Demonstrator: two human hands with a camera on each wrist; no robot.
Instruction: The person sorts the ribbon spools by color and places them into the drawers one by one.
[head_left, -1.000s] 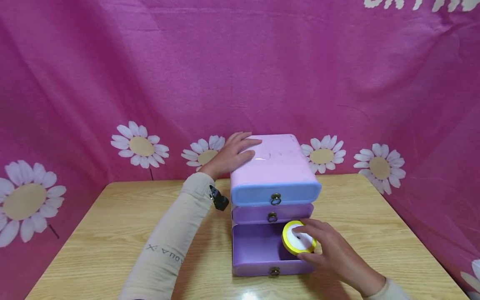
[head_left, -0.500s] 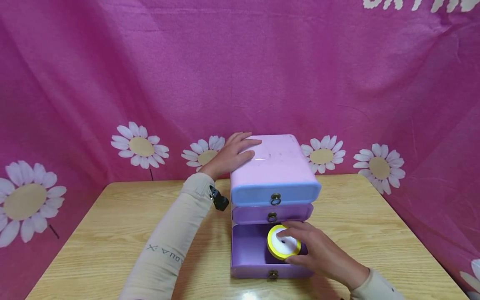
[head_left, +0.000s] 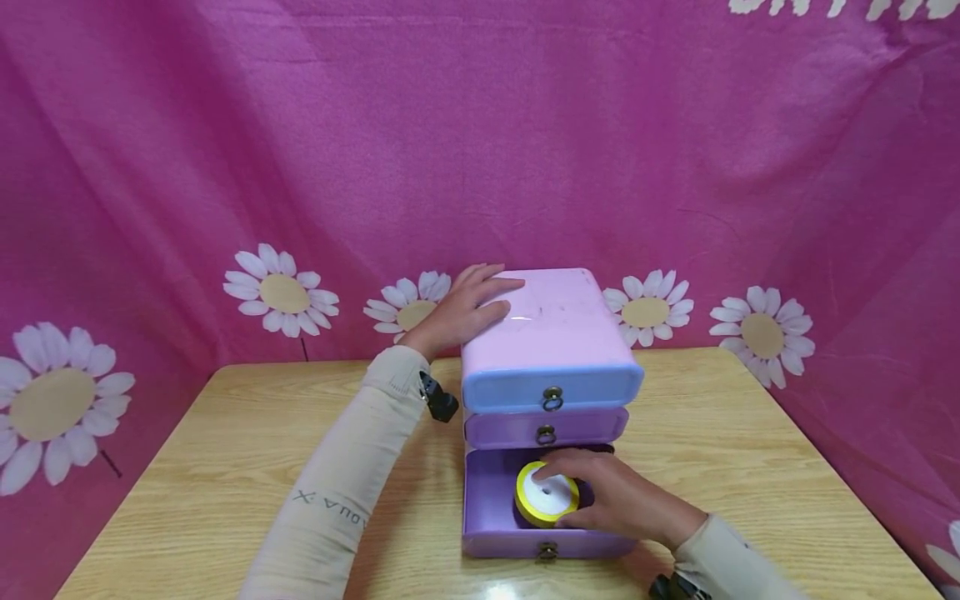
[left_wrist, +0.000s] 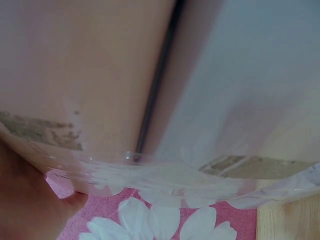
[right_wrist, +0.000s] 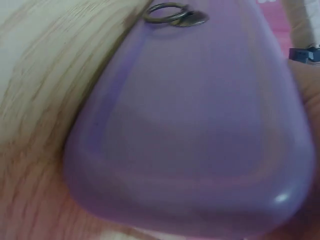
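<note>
A small chest of drawers (head_left: 555, 325) with a pink top stands on the table. My left hand (head_left: 467, 310) rests on its top left edge with the fingers spread; in the left wrist view part of that hand (left_wrist: 30, 200) shows beside the blurred chest side (left_wrist: 250, 85). The purple bottom drawer (head_left: 487, 496) is pulled out. Inside it, my right hand (head_left: 626, 500) grips a spool of yellow ribbon (head_left: 547, 497) with a white face, thumb at the near edge. Whether the spool touches the drawer floor I cannot tell. The drawer front (right_wrist: 195, 120) fills the right wrist view.
Above the pulled-out drawer are a purple middle drawer (head_left: 495, 430) and a blue top drawer (head_left: 502, 390), both pushed in, with ring pulls. A wooden table (head_left: 300, 433) spreads around the chest. Behind hangs a pink cloth (head_left: 480, 150) printed with daisies.
My right hand has carried the ribbon spool leftward and slightly down, from the drawer's right side to nearer its middle. The left hand has stayed where it was.
</note>
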